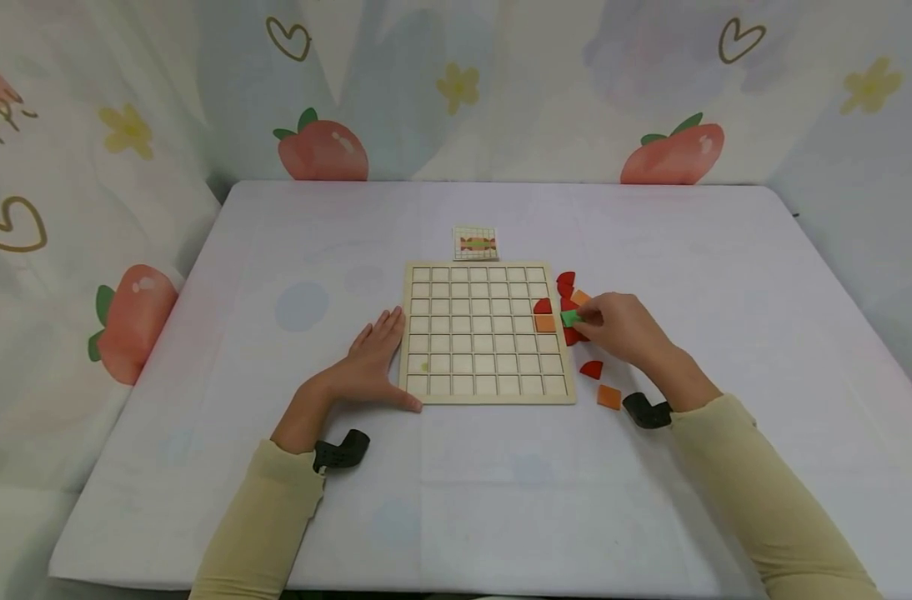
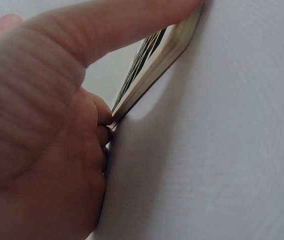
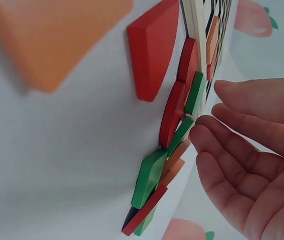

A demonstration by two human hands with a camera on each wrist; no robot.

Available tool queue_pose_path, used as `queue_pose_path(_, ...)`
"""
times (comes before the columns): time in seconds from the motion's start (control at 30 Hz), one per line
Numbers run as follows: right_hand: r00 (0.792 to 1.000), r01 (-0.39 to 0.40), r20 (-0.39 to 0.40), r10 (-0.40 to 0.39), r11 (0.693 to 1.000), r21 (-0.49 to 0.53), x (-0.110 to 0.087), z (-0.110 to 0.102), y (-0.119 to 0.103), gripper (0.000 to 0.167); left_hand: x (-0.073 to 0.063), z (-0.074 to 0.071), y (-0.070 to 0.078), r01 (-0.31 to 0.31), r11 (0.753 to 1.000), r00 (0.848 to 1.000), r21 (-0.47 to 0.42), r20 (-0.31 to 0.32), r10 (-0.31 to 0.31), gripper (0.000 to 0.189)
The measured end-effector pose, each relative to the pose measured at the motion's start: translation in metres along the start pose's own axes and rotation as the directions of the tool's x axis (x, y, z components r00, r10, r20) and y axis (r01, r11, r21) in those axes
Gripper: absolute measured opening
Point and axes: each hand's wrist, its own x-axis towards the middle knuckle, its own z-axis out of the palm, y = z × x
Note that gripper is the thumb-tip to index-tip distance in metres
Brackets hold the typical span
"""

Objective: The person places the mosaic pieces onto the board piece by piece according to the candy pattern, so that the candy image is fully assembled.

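Observation:
A square wooden grid board (image 1: 488, 400) lies on the table. My left hand (image 1: 366, 367) rests at its left side with fingers spread, the thumb at the near left corner and fingertips along the edge. In the left wrist view the thumb reaches over the board's side (image 2: 154, 75). One red quarter-round piece (image 1: 542, 307) and an orange square (image 1: 545, 323) sit in cells of the right column. My right hand (image 1: 619, 327) is just right of the board, fingertips close over a green piece (image 3: 195, 93) in a pile of loose pieces; nothing shows between thumb and fingers.
A small pattern card (image 1: 475, 243) lies behind the board. Red pieces (image 1: 566, 282) are piled along its right side, among orange and green ones. Nearer to me lie a red quarter-round (image 1: 592, 369) and an orange square (image 1: 609, 397). A printed curtain (image 1: 531, 92) hangs behind the table.

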Motion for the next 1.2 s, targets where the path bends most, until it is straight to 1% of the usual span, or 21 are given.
queue_pose_path(0.1,1.0,-0.008,0.0,0.008,1.0,-0.003,-0.004,0.0,0.002,0.029,0.001,0.001,-0.001,-0.001,1.0,1.0,0.0,-0.002,0.001,0.13)
queue_pose_path(0.3,0.999,0.015,-0.029,-0.016,1.0,-0.019,-0.009,-0.001,0.005,0.027,0.001,0.002,-0.002,0.0,1.0,1.0,0.002,-0.005,0.0,0.13)
queue_pose_path(0.57,0.999,0.032,-0.035,-0.033,0.999,-0.029,-0.013,0.002,0.009,0.023,0.0,0.0,-0.001,-0.01,1.0,1.0,-0.003,-0.005,0.01,0.13)
queue_pose_path(0.73,0.998,0.04,-0.044,-0.042,0.998,-0.041,-0.013,0.004,0.011,0.024,0.0,-0.001,0.0,-0.015,1.0,1.0,-0.005,-0.004,0.015,0.13)
queue_pose_path(1.0,0.997,0.058,-0.05,-0.063,0.995,-0.079,-0.01,0.007,0.013,0.023,0.0,0.0,0.0,-0.002,1.0,1.0,0.007,-0.001,0.002,0.13)
queue_pose_path(1.2,0.996,0.072,-0.04,-0.077,0.992,-0.102,-0.009,0.008,0.011,0.023,0.0,0.0,0.0,-0.002,1.0,1.0,0.005,-0.003,0.002,0.13)
